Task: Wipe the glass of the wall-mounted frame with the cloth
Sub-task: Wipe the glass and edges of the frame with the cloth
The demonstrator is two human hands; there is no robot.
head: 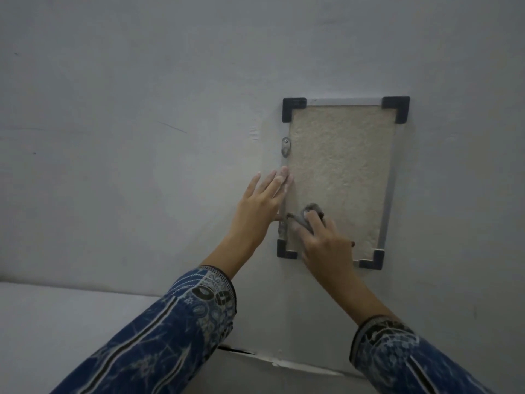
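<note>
A rectangular frame (389,177) hangs on the white wall, with a thin metal rim, black corner pieces and a beige textured panel behind its glass (341,155). My right hand (326,245) grips a small grey cloth (308,213) and holds it against the lower left part of the glass. My left hand (264,200) lies flat with straight fingers, the fingertips on the frame's left edge, the palm on the wall beside it.
A metal bracket (285,147) with a screw fixes the frame's left side to the wall (142,137). A white ledge (56,322) runs below at the left. A crack (284,362) shows along the wall's bottom joint.
</note>
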